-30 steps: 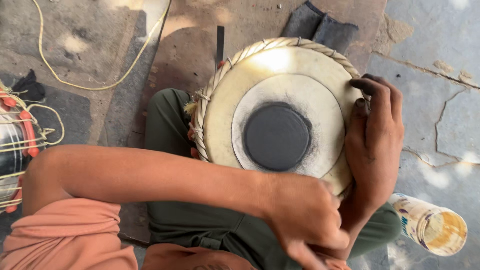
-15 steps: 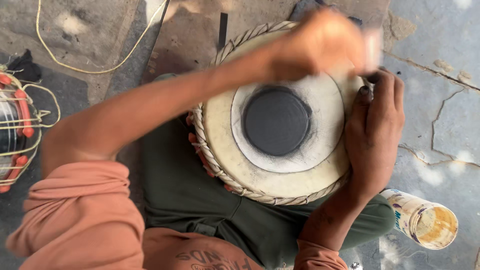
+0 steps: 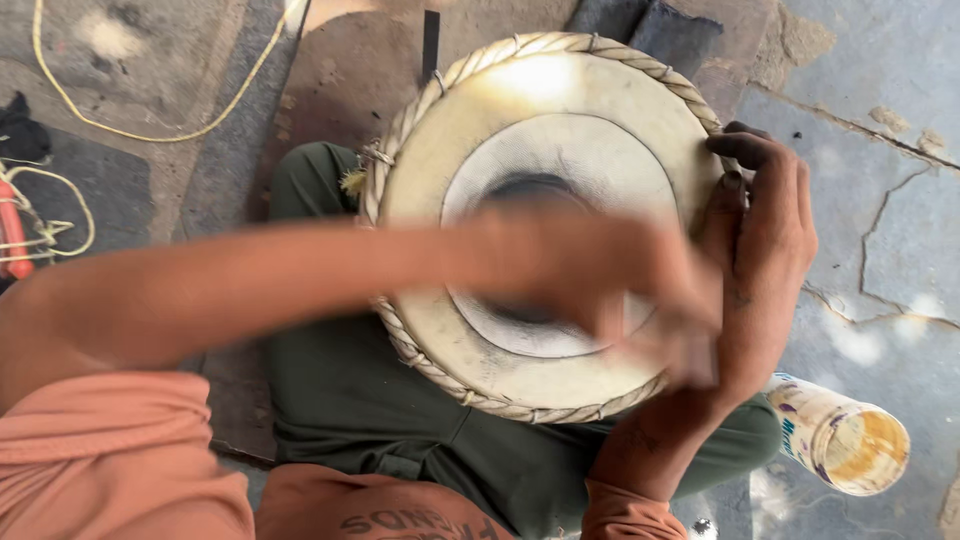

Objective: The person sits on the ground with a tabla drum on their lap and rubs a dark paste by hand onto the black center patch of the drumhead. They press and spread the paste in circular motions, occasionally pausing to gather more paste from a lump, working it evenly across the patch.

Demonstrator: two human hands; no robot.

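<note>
A round drum with a pale skin, a dark centre patch and a braided rim rests on my lap, on dark green trousers. My left arm reaches across from the left, and my left hand is blurred over the dark centre patch, hiding most of it. A pale streak trails near its fingers; I cannot tell whether it holds anything. My right hand grips the drum's right rim, fingers curled over the braid and the thumb on the skin.
An open plastic jar lies on cracked concrete at the lower right. A yellow cord loops at the top left, beside a red and white wound object. Dark cloth lies behind the drum.
My left hand went from the drum's near right side up to the far rim, and now sweeps back over the centre. My right hand stays on the right rim.
</note>
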